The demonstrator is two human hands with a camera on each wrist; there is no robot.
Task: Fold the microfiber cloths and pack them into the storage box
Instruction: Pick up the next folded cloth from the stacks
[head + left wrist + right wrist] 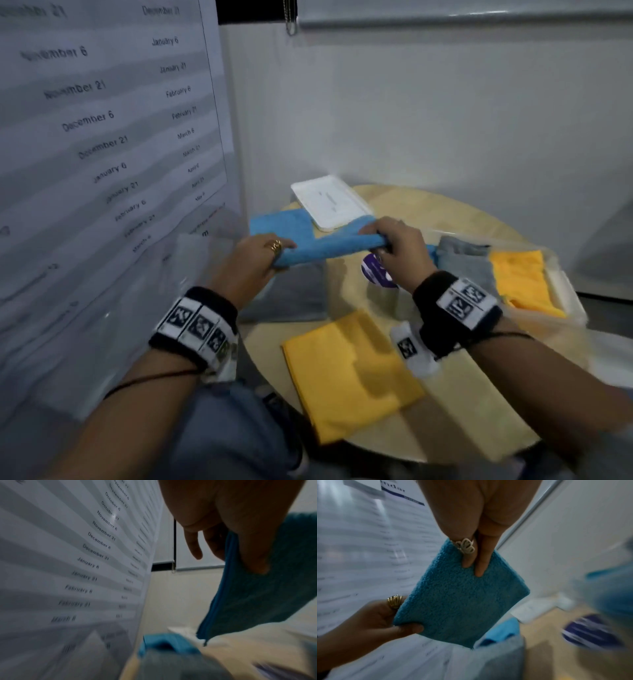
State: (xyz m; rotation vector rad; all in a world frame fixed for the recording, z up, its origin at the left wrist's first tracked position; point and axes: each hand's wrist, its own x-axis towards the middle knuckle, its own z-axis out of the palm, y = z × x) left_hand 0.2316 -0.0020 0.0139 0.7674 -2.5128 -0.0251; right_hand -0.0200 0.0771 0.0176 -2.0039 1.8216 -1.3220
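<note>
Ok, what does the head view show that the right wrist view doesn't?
Only the head view shows the storage box at right with grey and yellow cloths inside, and the yellow cloth lying flat on the table. Only the right wrist view shows the right hand's silver ring. Both show the left hand and right hand holding the folded blue cloth.

blue cloth (329, 247) — folded, aloft
</note>
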